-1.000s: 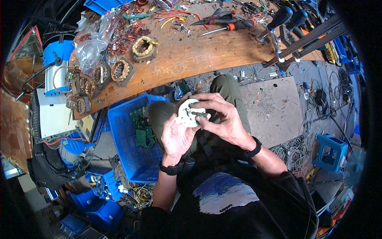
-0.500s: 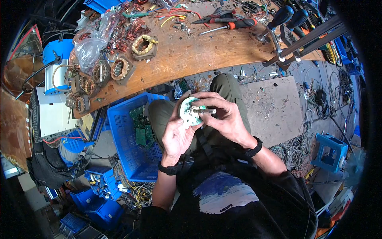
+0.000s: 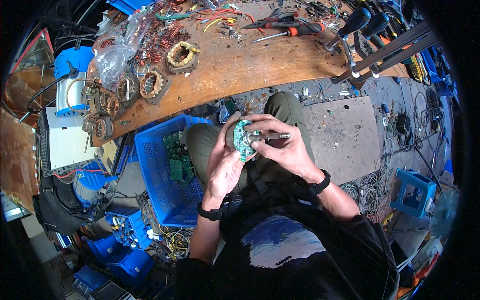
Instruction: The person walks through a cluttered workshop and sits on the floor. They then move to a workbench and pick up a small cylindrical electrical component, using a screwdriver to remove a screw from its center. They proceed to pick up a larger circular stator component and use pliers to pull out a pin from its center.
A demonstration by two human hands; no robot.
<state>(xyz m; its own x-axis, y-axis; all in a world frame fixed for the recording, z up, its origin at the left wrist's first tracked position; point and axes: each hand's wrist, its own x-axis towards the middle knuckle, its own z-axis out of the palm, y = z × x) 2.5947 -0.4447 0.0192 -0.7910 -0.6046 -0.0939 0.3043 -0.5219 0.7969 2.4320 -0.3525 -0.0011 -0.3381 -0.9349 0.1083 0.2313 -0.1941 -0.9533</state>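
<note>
The bench (image 3: 225, 75), which is wooden, stretches across the upper side of the view. On it, at the left, stand several stators (image 3: 154, 85); farther right lie the pliers (image 3: 275, 21) and the screwdriver (image 3: 306, 30). Below the bench, to the left of the knees (image 3: 281, 107), is a blue crate (image 3: 151, 172) with green boards (image 3: 177, 170) inside. The two hands meet above the lap, and the round part is between them, raised in the air and well apart from the bench. The left hand (image 3: 222, 167) is clamped on the left side of this round part (image 3: 242, 142), with the thumb at its lower edge. The face with the green circuit turns toward the right hand (image 3: 286, 147). From this face comes the shaft (image 3: 279, 136) — the long axis — which points almost level to the right, over the right palm. So the shaft is nearer to the right hand, the rim nearer to the left. The right fingers and thumb are parted around the shaft, and their tips touch the round part near the shaft's base — how hard they press, I cannot tell.
</note>
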